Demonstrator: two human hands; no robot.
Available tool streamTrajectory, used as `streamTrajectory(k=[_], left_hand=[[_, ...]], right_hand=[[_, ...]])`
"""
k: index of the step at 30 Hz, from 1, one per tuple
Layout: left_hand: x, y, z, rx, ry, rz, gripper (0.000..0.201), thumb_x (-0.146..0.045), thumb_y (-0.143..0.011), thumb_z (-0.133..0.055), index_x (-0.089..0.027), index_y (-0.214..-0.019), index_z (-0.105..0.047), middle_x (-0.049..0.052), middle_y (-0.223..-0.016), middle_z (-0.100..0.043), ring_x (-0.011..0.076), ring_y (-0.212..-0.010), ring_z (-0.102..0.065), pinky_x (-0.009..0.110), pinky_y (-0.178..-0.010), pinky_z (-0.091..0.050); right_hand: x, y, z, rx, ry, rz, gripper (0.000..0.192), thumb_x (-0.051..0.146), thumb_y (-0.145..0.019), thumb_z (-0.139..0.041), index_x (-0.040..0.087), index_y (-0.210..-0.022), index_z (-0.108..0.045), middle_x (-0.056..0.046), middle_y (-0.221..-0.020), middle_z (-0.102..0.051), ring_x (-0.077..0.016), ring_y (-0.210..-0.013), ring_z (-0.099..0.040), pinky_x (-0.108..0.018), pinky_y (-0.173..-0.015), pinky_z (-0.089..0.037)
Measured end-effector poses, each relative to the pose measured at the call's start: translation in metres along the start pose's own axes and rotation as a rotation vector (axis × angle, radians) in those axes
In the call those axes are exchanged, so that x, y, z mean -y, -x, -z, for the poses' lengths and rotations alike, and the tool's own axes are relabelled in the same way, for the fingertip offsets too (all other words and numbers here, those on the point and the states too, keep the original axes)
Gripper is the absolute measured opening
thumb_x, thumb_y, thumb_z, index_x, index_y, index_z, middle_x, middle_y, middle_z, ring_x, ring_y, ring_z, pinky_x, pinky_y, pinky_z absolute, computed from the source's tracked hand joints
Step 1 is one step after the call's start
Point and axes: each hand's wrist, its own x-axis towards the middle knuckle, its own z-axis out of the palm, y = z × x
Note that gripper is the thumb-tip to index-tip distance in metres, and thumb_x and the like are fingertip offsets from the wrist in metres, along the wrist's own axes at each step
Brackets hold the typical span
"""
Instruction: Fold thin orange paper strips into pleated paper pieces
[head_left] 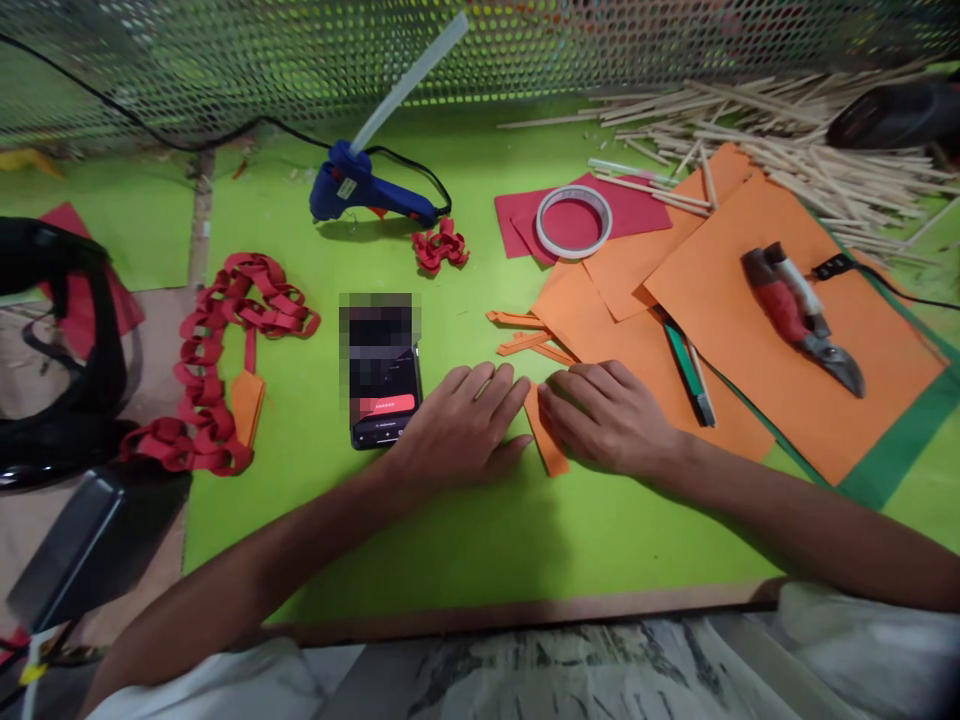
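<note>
A narrow orange paper strip (pixel 553 450) lies slantwise on the green tabletop between my hands. My right hand (pixel 604 415) has its fingers curled at the strip's right edge, gripping it; the thumb is hidden. Palm down on the table, my left hand (pixel 469 420) has its fingers loosely stretched and its thumb apart, its fingertips close to the strip's upper left edge. Just left of that hand lies a phone (pixel 386 430) with a lit, partly blurred screen. Folded orange paper pieces (pixel 525 340) rest beyond my fingers.
Left stands a red paper chain (pixel 201 350). Behind are a blue glue gun (pixel 375 190), a small red paper piece (pixel 440 247) and a tape roll (pixel 574 222). Right are orange sheets (pixel 705 270), a green cutter (pixel 688 370), pruning shears (pixel 802 320) and many wooden sticks (pixel 795 150).
</note>
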Motion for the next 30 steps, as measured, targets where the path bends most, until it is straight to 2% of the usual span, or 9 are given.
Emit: streamTrajectory(k=[4,9,13,23,30], left_hand=[[-0.0015,0.0023,0.0003,-0.061,-0.07,-0.024,0.064,-0.055,-0.101,-0.043,0.0,-0.128,-0.059,0.021,-0.119,-0.066,0.0324,-0.103,-0.06,0.044,-0.082,-0.049],[-0.0013,0.0024,0.0,-0.111,-0.066,-0.153,0.045,-0.044,-0.103,-0.047,-0.006,-0.123,-0.062,0.018,-0.119,-0.068,0.028,-0.102,-0.062,0.041,-0.081,-0.049],[0.0006,0.0006,0.0,-0.107,-0.035,-0.178,0.043,-0.04,-0.103,-0.048,-0.005,-0.121,-0.063,0.017,-0.12,-0.069,0.0269,-0.102,-0.062,0.039,-0.081,-0.05],[-0.0001,0.0027,0.0005,-0.132,-0.04,-0.149,0.043,-0.041,-0.102,-0.052,-0.004,-0.121,-0.065,0.017,-0.121,-0.07,0.0274,-0.102,-0.063,0.039,-0.08,-0.05],[-0.0001,0.0025,-0.0048,-0.202,0.055,-0.004,0.033,-0.036,-0.099,-0.058,-0.009,-0.117,-0.065,0.013,-0.113,-0.072,0.0254,-0.096,-0.064,0.038,-0.075,-0.051]], right_hand=[[-0.0001,-0.0015,0.0007,-0.008,0.005,0.002,0.017,0.025,-0.094,-0.061,0.015,-0.107,-0.065,-0.008,-0.095,-0.069,-0.0223,-0.091,-0.055,-0.037,-0.07,-0.038],[-0.0008,-0.001,0.0,0.006,-0.005,-0.013,0.016,0.026,-0.095,-0.058,0.017,-0.107,-0.065,-0.008,-0.095,-0.068,-0.0218,-0.09,-0.054,-0.037,-0.07,-0.037],[-0.0016,-0.001,-0.0009,-0.006,-0.028,-0.043,0.023,0.028,-0.094,-0.061,0.015,-0.113,-0.064,-0.009,-0.098,-0.068,-0.0216,-0.088,-0.055,-0.037,-0.07,-0.038],[-0.0033,-0.0009,-0.0016,-0.029,-0.07,0.014,0.026,0.026,-0.093,-0.063,0.012,-0.115,-0.064,-0.01,-0.101,-0.068,-0.0226,-0.092,-0.056,-0.037,-0.072,-0.04],[-0.0041,0.0012,-0.0025,-0.044,-0.132,0.037,0.026,0.028,-0.093,-0.064,0.015,-0.115,-0.063,-0.008,-0.101,-0.069,-0.0209,-0.091,-0.057,-0.036,-0.073,-0.042]])
